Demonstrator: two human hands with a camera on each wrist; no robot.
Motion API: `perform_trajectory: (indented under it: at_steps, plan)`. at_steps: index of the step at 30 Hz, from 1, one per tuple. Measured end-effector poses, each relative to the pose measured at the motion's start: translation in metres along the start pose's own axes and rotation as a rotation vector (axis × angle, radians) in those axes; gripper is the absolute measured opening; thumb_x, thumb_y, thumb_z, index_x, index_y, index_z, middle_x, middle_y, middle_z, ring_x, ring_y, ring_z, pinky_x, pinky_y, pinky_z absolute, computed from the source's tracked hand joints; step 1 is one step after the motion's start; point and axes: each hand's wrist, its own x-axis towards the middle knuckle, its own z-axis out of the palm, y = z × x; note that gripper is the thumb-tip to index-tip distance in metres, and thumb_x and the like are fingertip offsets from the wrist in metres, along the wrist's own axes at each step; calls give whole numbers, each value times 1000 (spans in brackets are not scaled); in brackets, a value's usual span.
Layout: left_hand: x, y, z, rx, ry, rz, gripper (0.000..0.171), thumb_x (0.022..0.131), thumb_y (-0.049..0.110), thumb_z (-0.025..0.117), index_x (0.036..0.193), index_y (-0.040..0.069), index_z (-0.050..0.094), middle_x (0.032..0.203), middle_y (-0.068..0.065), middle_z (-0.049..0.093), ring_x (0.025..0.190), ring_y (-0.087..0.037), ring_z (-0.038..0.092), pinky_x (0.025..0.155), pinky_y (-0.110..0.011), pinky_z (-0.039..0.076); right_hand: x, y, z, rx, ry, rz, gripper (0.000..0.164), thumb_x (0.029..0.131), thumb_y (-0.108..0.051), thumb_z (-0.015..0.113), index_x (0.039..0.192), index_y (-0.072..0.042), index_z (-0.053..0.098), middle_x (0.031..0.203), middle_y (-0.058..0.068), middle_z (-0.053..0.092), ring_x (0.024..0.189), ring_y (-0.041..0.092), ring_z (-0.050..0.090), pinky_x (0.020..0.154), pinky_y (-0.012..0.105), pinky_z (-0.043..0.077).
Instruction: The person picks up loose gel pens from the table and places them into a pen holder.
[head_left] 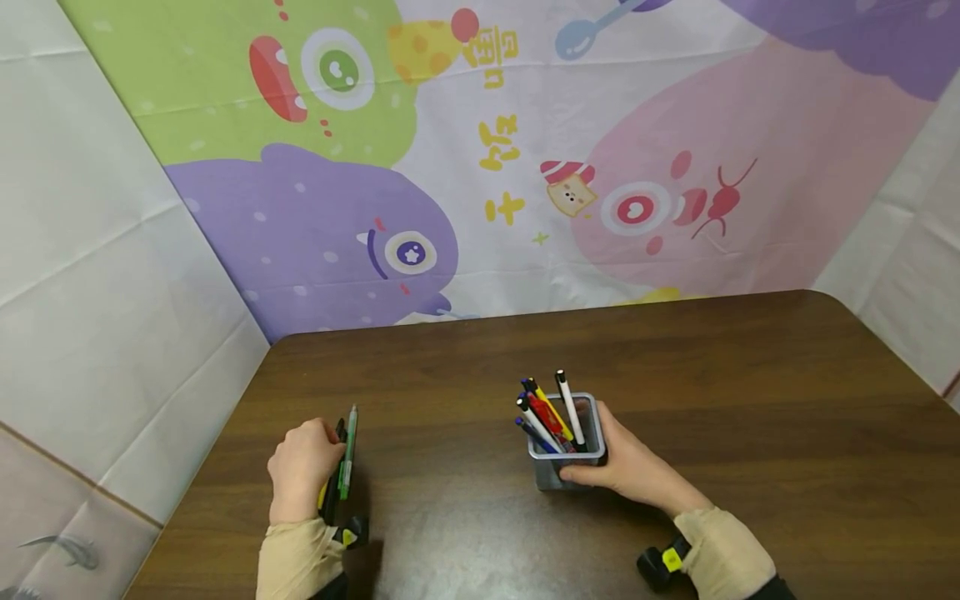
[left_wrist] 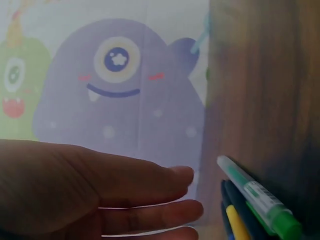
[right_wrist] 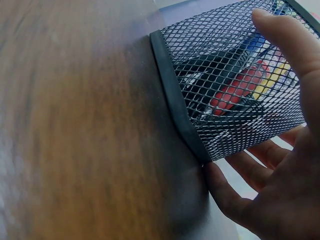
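Checking head view: my right fingers point(head_left: 588, 476) grip the mesh cup point(head_left: 549, 473) | left wrist: my left fingers point(left_wrist: 155, 214), loosely extended, hold nothing, green pen point(left_wrist: 257, 195) just beyond their tips; I'd pinch it mid-barrel | right wrist: fingers straddle the cup; I'd hold it steady.

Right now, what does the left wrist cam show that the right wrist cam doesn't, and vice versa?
Left wrist only: the left hand, a green pen beside darker pens, and the purple monster's face on the wall cloth.

Right wrist only: the right hand gripping the mesh cup, with a red pen seen through its side.

Both: part of the brown table; each also shows a hand and pens, though different ones.
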Motion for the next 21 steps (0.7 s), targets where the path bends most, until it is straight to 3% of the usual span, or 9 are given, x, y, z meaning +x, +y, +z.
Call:
perform_trajectory:
  at_steps: [7, 14, 21]
  plan:
    - [2, -4, 10, 13, -68, -24, 11, 73, 14, 55, 63, 10, 55, 68, -11, 56, 64, -31, 54, 54, -48, 44, 0, -1, 0, 8, -2, 11, 84, 72, -36, 74, 136, -18, 23, 128, 11, 44, 109, 20, 48, 91, 44, 40]
    - [4, -4, 19, 26, -132, -74, 29, 75, 22, 66, 83, -5, 59, 73, -18, 58, 65, -33, 55, 57, -48, 46, -1, -2, 0, 10, -1, 16, 85, 72, -36, 74, 137, -18, 23, 128, 11, 44, 109, 20, 48, 91, 44, 40]
    - [6, 2, 23, 49, -159, -87, 31, 75, 23, 67, 83, -6, 58, 73, -17, 57, 67, -35, 55, 58, -48, 47, -1, 0, 0, -6, 5, 3, 85, 71, -39, 74, 136, -18, 24, 128, 11, 45, 109, 20, 48, 92, 45, 39]
